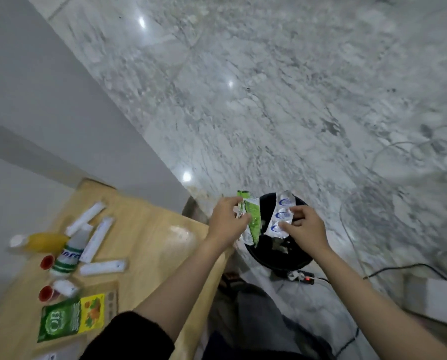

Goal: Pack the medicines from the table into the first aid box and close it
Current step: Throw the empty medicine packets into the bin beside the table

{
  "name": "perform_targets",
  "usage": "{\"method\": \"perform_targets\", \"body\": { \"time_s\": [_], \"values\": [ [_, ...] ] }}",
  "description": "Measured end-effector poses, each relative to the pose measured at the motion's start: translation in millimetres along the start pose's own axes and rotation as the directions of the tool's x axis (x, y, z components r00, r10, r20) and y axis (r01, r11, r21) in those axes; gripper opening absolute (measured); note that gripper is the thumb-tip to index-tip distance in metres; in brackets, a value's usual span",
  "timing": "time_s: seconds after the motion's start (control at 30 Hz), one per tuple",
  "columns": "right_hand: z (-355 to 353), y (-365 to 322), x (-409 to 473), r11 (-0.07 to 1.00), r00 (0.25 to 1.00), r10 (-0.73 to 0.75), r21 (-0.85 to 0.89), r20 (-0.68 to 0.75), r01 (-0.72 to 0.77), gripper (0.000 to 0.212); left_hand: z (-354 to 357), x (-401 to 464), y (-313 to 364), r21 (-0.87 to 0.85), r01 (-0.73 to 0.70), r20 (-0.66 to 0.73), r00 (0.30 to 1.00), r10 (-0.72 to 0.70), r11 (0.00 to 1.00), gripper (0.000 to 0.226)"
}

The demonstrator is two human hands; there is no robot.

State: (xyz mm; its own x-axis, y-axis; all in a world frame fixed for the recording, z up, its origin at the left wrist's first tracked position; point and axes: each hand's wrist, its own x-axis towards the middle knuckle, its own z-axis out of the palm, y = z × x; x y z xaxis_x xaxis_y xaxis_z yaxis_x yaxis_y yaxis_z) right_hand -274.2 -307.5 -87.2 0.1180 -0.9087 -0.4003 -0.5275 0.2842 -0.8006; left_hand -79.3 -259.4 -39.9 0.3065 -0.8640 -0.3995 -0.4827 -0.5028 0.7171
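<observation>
My left hand (226, 222) grips a green and silver blister strip (251, 219). My right hand (304, 228) pinches a silver blister strip with blue print (282, 216). Both strips hang over a black round bin (282, 255) on the floor, right of the wooden table (149, 237). On the table lie white tubes (97, 239), a yellow bottle (44, 241), a white and green bottle (67, 257), two red caps (47, 262), a green sachet (60, 322) and a yellow sachet (92, 313). No first aid box is in view.
A marble floor (269, 100) fills the upper view. A grey wall (35, 100) rises left of the table. A power strip (303, 276) and cables (399, 270) lie on the floor beside the bin. My legs are below the table edge.
</observation>
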Motion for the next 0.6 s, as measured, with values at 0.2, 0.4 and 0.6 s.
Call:
{"method": "perform_targets", "body": {
  "time_s": [0.2,0.4,0.6],
  "values": [
    [-15,48,15,0.986,0.986,0.147,-0.066,-0.077,-0.152,0.036,53,52,10,0.145,-0.024,0.257,0.966,-0.014,0.989,0.055],
    [-16,78,30,0.948,0.952,0.299,-0.097,-0.062,-0.303,0.050,92,94,-13,0.379,-0.014,0.515,0.834,-0.199,0.925,0.041],
    [-3,89,29,0.925,0.927,0.370,-0.113,0.060,-0.362,0.042,87,93,-18,0.407,0.024,0.487,0.840,-0.239,0.913,0.054]
  ]
}}
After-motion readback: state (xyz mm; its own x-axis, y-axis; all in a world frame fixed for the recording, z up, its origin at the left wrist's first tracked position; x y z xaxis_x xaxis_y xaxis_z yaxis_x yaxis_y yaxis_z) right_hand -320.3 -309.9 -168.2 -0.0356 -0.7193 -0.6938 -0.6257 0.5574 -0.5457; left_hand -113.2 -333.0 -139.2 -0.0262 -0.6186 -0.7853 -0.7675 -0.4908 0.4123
